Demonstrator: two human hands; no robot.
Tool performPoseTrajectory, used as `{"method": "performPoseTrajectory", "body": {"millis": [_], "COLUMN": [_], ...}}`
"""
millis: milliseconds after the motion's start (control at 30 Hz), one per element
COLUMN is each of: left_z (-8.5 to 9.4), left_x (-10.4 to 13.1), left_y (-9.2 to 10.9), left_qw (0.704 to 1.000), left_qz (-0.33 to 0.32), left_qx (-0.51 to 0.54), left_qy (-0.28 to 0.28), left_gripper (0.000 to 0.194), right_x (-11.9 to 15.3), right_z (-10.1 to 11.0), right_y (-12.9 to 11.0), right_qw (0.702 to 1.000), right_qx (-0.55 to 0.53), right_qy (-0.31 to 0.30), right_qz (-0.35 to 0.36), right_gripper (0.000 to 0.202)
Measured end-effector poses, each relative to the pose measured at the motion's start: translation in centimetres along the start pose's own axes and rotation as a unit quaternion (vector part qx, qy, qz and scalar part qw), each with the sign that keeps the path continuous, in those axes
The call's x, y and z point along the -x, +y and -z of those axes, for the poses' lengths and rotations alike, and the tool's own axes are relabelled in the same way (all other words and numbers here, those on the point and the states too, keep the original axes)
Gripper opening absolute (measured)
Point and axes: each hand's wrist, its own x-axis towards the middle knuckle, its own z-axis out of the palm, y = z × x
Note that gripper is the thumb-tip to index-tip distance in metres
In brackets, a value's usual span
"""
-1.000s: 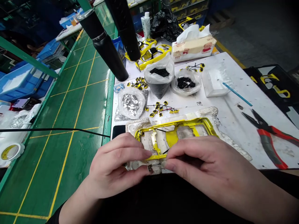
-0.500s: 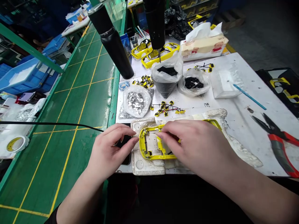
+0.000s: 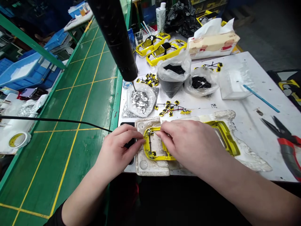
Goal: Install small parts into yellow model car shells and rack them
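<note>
A yellow plastic frame (image 3: 160,158) lies in a whitish moulded holder (image 3: 152,171) at the table's front edge. At the frame's left end, my left hand (image 3: 121,150) has thumb and index finger pinched together; whatever is between them is too small to make out. My right hand (image 3: 190,141) reaches over the middle of the frame, its thumb and fingertips together near the upper rail, and what they hold is hidden. A thin dark rod with small fittings (image 3: 150,144) runs across the frame's left end. Over a bag of silvery pieces (image 3: 140,102) hangs a black driver (image 3: 117,40).
Behind the holder stand a bag of black bits (image 3: 172,81) and another bag of black parts (image 3: 201,83). Small yellow-black parts (image 3: 168,108) lie nearby. Pliers (image 3: 282,131), a tissue pack (image 3: 213,45) and a white box (image 3: 235,84) are to the right. A green belt (image 3: 77,103) runs left.
The black driver has swung left and down, from over the black bits to over the silvery pieces. The black bottle is no longer seen. My left fingertips have drawn closer to the frame's end.
</note>
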Motion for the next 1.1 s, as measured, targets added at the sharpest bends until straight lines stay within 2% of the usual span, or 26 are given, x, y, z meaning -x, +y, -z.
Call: {"method": "performPoseTrajectory", "body": {"millis": [467, 867, 1100], "left_z": [-0.6, -0.9, -1.0], "left_x": [0.4, 0.8, 0.9], "left_y": [-0.2, -0.7, -0.7], "left_qw": [0.998, 0.994, 0.992], "left_qz": [-0.031, -0.066, -0.072], "left_qx": [-0.047, -0.087, -0.099], "left_qy": [0.000, -0.014, -0.013], "left_gripper": [0.011, 0.022, 0.022], "right_x": [-0.1, 0.3, 0.2], "right_z": [-0.3, -0.7, -1.2], "right_y": [-0.1, -0.1, -0.1], "right_qw": [1.000, 1.000, 1.000], "right_qx": [-0.003, 0.008, 0.015], "right_qy": [-0.016, 0.003, 0.006], "right_qz": [0.003, 0.013, 0.009], "right_gripper": [0.031, 0.029, 0.030]}}
